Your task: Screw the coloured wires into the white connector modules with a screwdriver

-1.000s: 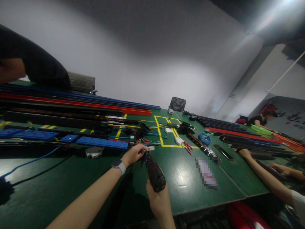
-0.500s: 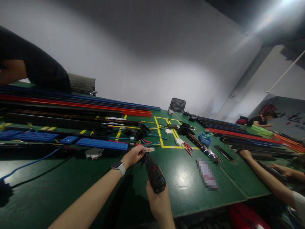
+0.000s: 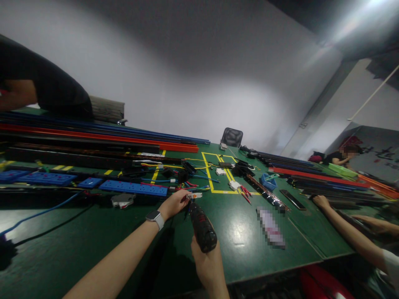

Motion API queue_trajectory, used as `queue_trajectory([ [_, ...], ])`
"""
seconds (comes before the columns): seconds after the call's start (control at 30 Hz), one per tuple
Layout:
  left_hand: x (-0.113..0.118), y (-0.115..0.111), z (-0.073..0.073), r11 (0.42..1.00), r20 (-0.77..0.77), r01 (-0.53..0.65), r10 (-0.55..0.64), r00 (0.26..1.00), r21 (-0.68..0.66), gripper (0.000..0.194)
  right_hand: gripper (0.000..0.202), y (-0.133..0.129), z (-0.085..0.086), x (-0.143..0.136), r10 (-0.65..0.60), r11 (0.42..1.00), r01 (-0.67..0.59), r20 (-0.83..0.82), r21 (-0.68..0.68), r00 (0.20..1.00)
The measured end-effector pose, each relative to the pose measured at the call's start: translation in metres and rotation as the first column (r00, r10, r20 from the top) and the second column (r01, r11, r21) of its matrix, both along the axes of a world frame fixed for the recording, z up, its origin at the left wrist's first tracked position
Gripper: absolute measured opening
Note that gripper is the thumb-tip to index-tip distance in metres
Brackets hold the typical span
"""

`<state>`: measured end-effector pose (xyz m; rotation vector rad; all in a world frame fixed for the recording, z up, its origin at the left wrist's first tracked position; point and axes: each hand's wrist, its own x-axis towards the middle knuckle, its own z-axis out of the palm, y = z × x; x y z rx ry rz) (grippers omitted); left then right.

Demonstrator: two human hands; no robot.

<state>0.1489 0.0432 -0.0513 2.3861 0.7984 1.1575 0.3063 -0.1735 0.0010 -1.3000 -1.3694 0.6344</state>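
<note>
My right hand (image 3: 207, 263) is wrapped round the grip of a black power screwdriver (image 3: 202, 228). Its nose points away from me, at a small white part with an orange spot (image 3: 195, 195), perhaps a circuit breaker. My left hand (image 3: 175, 204), with a watch (image 3: 155, 219) on the wrist, pinches that white part at its left end. Whether the bit touches the part is too small to make out. Just behind and left of it lies a black strip with blue sockets (image 3: 132, 187), coloured wires (image 3: 193, 185) coming from its end.
A grey-white module (image 3: 122, 201) lies left of my hands. Long orange (image 3: 179, 147) and dark rails fill the back left. Right are white connectors (image 3: 234, 185), a blue basket (image 3: 269, 181) and a blurred-out flat object (image 3: 270, 228). A co-worker's arm (image 3: 352, 232) reaches in; another person's sleeve (image 3: 52, 79) is left.
My hands, the power screwdriver and the white part look unmoved. At the right, a co-worker's farther hand has shifted slightly, and the left person's forearm has moved a little.
</note>
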Motion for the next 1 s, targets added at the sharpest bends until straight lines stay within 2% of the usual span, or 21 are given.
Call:
queue_trajectory([
  [0.27,-0.0005,0.0005,0.0,1.0,-0.019,0.003,-0.003,1.0,-0.012,0.024,0.058,0.0005,-0.0002,-0.0009,0.014,0.998,-0.015,-0.012,-0.058,1.0],
  [0.53,-0.0007,-0.0009,0.0017,1.0,-0.009,0.006,-0.006,1.0,-0.026,0.023,0.056,0.0002,0.0029,-0.0011,0.0,1.0,0.0,0.014,0.004,1.0],
  [0.8,-0.0006,-0.0019,0.0026,1.0,0.014,0.004,-0.004,1.0,-0.021,0.024,0.05,-0.0006,0.0052,-0.0018,-0.014,0.999,0.014,0.006,-0.043,1.0],
  [1.0,-0.0002,-0.0031,0.004,1.0,0.01,-0.007,0.007,1.0,-0.025,0.024,0.053,0.0003,0.0056,-0.0027,-0.027,0.999,0.026,-0.022,-0.038,0.999],
])
